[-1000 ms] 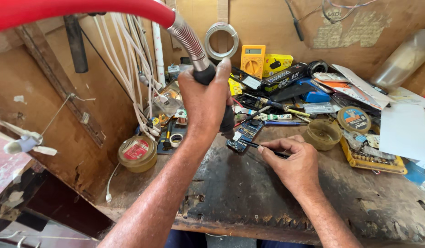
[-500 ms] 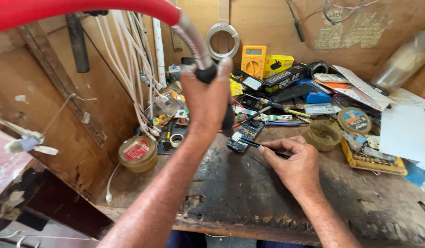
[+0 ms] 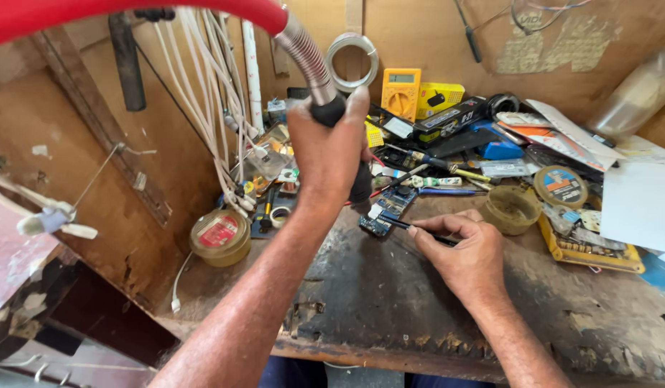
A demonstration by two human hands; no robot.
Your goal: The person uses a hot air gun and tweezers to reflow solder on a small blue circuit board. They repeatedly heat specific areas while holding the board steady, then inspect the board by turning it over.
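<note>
Ribbed metal hose (image 3: 303, 50), silvery and flexible, curves down from a smooth red tube (image 3: 131, 11) into a black handle (image 3: 329, 111), and the left hand (image 3: 331, 154) is wrapped fully around that handle, fist closed, forearm stretched straight out from the near edge of the worktop (image 3: 390, 302) with the wrist raised above the clutter. Below and just right of it, the right hand (image 3: 465, 248) rests low on the dark, scarred wooden surface, its fingers pinched in a narrow grip on a thin black tool (image 3: 408, 226) whose tip meets a small blue circuit board (image 3: 386, 212). That board lies flat near the middle of the worktop, directly under the left fist. Toward the left edge sits a round, dull brass-coloured tin (image 3: 219, 237) with a red label, beside a bundle of white cables (image 3: 210, 115) hanging down the brown board wall. Along the back edge stand a yellow multimeter (image 3: 400, 93) and a coil of shiny wire (image 3: 352, 61). Right of the board, a shallow, grimy yellowish cup (image 3: 512, 210) stands apart from the right hand, with a flat round tin (image 3: 561, 185) just behind it.
</note>
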